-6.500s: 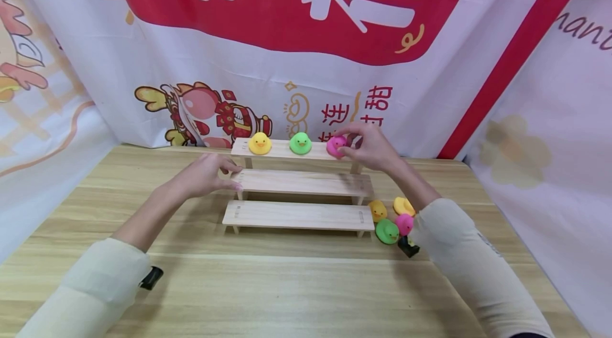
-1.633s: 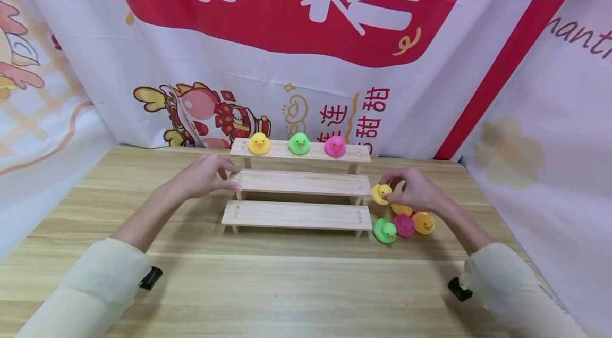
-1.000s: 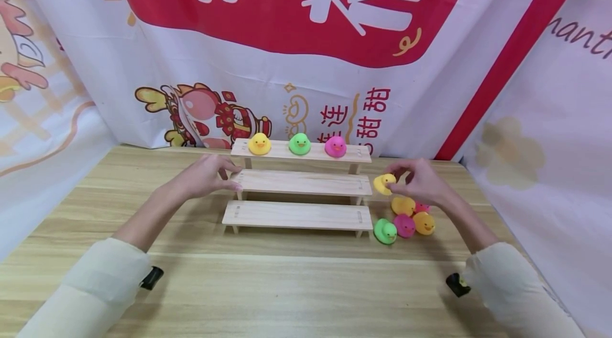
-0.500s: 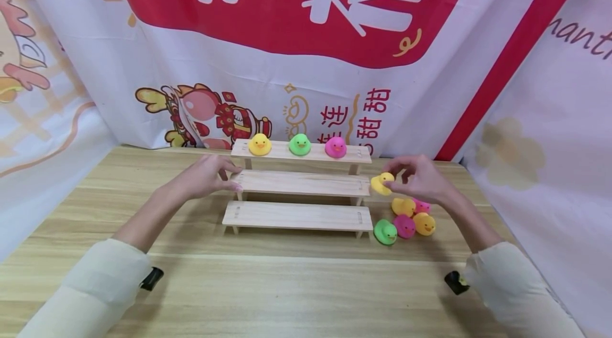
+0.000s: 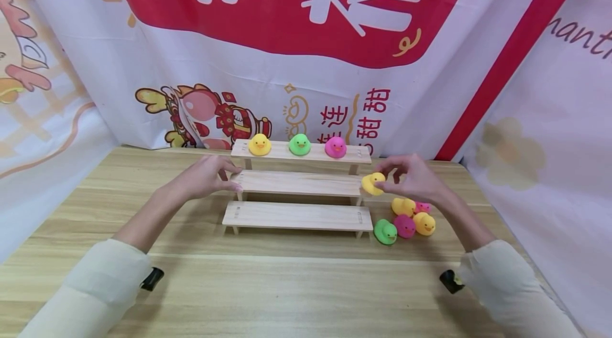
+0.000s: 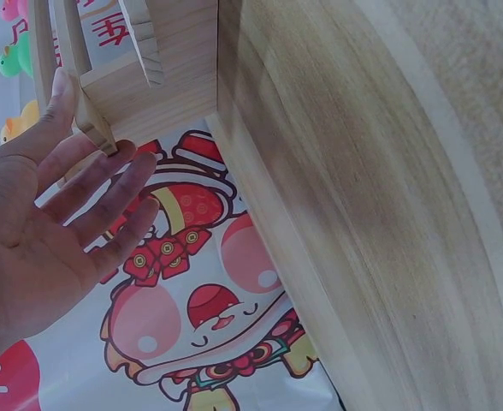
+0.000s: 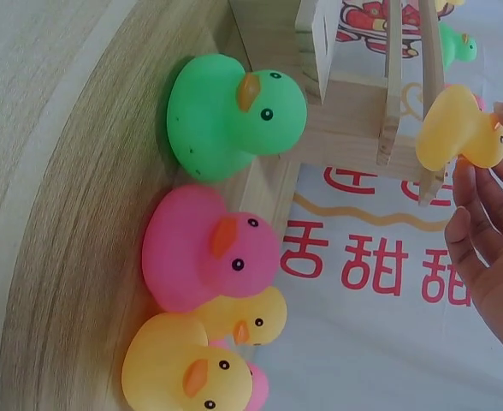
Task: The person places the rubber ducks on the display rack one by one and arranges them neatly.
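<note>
- Held duck, yellow: pinched in the right hand, at the right end of the middle board; contact with the board cannot be told. Its beak points rightward. Risk: a slip or tip, should the fingers part before its base sits flat; cause, a narrow board and a place close to its end.
- Left hand: thumb and fingers grip the left end of the rack. Risk: a rocked rack; cause, a tug from this hand or a knock from the other.
- Top row, three: yellow duck, green duck, pink duck; upright, spaced apart. Risk: a fall, pink likeliest; cause, right-hand knuckles rising beneath that end, or a shaken rack.
- Loose lot, on the table by the rack's right end: a green one, a pink, a yellow, another yellow, another pink. Risk: scattering; cause, a low-swung right wrist.
</note>
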The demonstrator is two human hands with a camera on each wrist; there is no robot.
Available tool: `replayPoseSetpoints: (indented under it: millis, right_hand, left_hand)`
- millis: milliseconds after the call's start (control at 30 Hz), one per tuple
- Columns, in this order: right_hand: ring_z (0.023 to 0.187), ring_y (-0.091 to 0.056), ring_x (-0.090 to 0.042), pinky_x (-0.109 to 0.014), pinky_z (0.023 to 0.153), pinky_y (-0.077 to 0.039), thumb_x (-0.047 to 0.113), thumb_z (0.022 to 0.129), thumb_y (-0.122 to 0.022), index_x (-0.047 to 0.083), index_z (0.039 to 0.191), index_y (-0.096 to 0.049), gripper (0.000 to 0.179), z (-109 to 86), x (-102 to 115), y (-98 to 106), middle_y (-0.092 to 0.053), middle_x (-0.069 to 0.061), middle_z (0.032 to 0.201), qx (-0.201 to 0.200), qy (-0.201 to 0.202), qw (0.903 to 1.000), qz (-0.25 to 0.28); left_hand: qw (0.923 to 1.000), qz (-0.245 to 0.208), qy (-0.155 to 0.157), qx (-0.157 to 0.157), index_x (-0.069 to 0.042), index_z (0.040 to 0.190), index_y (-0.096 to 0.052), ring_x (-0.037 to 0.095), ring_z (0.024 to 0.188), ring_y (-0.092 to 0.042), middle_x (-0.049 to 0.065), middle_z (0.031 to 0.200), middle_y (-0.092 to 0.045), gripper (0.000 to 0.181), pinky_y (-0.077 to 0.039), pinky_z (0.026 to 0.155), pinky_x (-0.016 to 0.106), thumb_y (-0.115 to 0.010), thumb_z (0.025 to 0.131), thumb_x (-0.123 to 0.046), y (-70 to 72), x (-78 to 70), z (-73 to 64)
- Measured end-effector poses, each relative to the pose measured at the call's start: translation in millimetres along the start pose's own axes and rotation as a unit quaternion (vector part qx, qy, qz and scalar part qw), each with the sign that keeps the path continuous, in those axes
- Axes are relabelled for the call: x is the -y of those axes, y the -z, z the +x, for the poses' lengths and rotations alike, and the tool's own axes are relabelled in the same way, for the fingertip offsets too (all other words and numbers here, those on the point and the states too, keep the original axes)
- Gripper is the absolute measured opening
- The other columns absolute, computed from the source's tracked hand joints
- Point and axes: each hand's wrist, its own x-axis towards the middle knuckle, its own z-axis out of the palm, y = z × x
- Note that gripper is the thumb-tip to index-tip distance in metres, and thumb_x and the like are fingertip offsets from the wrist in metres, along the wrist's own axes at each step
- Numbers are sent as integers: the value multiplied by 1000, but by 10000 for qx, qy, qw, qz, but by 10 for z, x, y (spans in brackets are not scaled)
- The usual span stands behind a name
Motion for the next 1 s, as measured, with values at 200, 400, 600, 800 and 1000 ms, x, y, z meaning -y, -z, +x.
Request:
replayPoseSetpoints:
  millis: [200,400,600,800,1000]
  right_hand:
    - [87,-61,-26,-26,68,-53,16,88,-80,7,105,-79,19,21,13,-41,-72,-3,94,31,12,10000,28]
    - [90,-61,-30,-26,70,-53,17,87,-81,7,107,-78,22,55,28,-87,-72,-4,97,61,-1,9999,97]
    - [90,-61,-26,-26,69,-53,15,87,-81,6,108,-78,24,93,72,-133,-74,-4,101,78,152,9998,143]
    - [89,-61,-22,-27,68,-53,14,87,-81,5,107,-77,22,132,106,-176,-74,-4,101,135,298,9994,119]
    - [90,-63,-35,-27,68,-54,13,86,-81,6,106,-77,21,194,131,-222,-74,-3,99,249,421,9985,229]
  left_hand:
    - [10000,-49,-1,24,5,125,-71,19,82,-70,26,126,-69,51,-59,76,38,-86,86,-25,1,-6,-1]
    - [10000,-72,26,46,5,125,-71,19,82,-69,26,126,-69,52,-59,75,37,-86,86,-26,0,-7,0]
    - [9999,-85,31,46,5,125,-71,18,81,-69,27,127,-68,52,-60,75,36,-86,86,-26,-3,-5,-4]
    - [10000,-71,41,32,5,125,-71,18,82,-69,26,126,-69,52,-60,75,37,-86,86,-26,-3,-3,-8]
    - [10000,-53,61,19,5,126,-71,19,83,-70,27,128,-68,52,-60,77,38,-86,87,-26,-4,-3,-7]
